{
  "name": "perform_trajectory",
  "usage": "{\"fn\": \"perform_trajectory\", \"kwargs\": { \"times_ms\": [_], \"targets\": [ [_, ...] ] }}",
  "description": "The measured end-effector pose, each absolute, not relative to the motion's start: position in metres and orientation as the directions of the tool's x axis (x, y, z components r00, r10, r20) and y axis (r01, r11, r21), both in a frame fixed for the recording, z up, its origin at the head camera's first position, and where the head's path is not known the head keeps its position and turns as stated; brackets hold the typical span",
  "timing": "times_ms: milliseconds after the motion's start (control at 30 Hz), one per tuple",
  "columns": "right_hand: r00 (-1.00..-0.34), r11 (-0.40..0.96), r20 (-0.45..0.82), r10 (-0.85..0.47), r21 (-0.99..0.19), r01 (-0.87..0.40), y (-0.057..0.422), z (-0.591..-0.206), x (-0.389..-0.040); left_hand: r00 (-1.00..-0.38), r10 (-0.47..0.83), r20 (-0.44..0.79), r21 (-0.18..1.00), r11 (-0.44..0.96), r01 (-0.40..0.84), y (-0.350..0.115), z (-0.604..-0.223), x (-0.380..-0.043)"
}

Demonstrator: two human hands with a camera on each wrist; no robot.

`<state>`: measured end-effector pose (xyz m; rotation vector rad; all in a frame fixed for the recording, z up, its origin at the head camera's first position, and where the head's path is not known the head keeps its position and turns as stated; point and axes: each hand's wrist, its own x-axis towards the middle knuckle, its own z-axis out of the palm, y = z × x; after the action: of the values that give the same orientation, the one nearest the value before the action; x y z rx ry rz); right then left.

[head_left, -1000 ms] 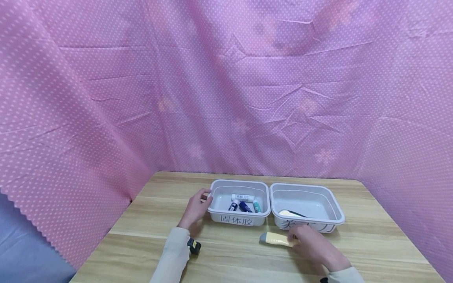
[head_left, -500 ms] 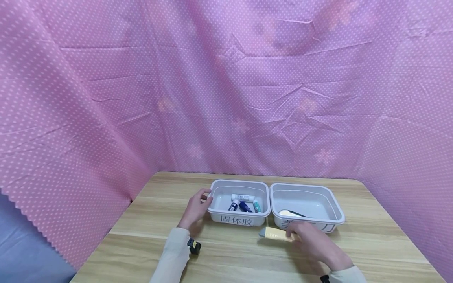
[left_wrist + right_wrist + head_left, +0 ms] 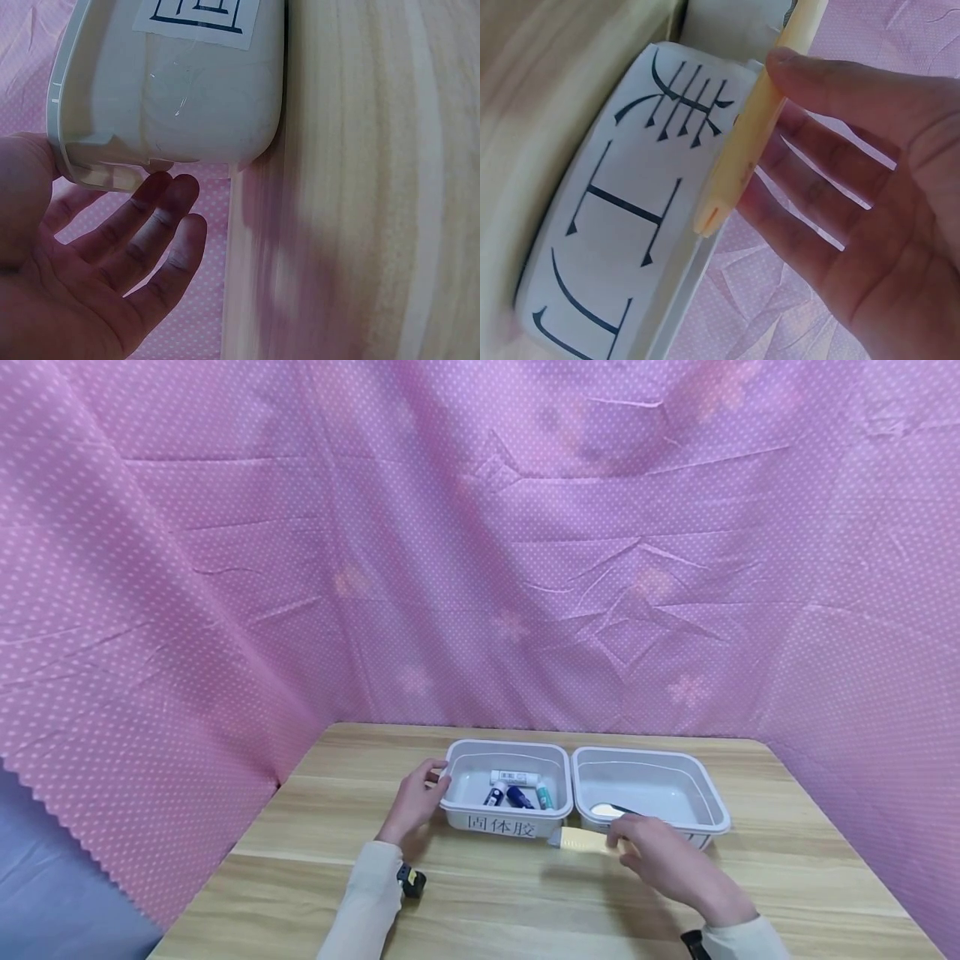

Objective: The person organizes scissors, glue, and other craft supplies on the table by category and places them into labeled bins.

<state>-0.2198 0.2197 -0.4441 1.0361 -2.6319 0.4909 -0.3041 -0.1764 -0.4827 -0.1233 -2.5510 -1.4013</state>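
Note:
In the head view my right hand [image 3: 667, 864] holds a pale yellow utility knife [image 3: 585, 841] with a grey end, above the table by the front of the right bin. The right wrist view shows the thumb on one side of the knife [image 3: 754, 127] and the fingers behind it. My left hand [image 3: 412, 802] holds the rim of the left white bin [image 3: 457, 817] at its left corner, thumb at the rim and fingers beneath. In that bin lie several glue sticks [image 3: 514, 778]. The right white bin [image 3: 712, 822] holds a whitish and black item [image 3: 606, 811].
The two labelled bins stand side by side on a wooden table [image 3: 480, 902]. A pink dotted curtain [image 3: 525, 568] hangs behind and at the sides. Each wrist wears a black device, one [image 3: 411, 881] on the left and another [image 3: 695, 946] on the right.
My right hand has lifted the utility knife off the table and moved it toward the right bin's front wall. The left hand and both bins have stayed in place.

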Motion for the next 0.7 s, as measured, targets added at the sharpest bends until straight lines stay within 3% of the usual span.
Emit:
{"fn": "perform_trajectory", "kwargs": {
  "times_ms": [267, 700],
  "targets": [
    [-0.708, 0.702, 0.395, -0.585, -0.19, -0.686, 0.221, -0.434, -0.223, -0.972, -0.042, 0.229, 0.824, 0.54, 0.171, -0.176, -0.482, -0.304],
    [-0.791, 0.754, 0.367, -0.49, -0.276, -0.596, 0.221, -0.417, -0.232, -0.969, -0.026, 0.246, 0.817, 0.544, 0.193, -0.177, -0.484, -0.305]
  ]
}}
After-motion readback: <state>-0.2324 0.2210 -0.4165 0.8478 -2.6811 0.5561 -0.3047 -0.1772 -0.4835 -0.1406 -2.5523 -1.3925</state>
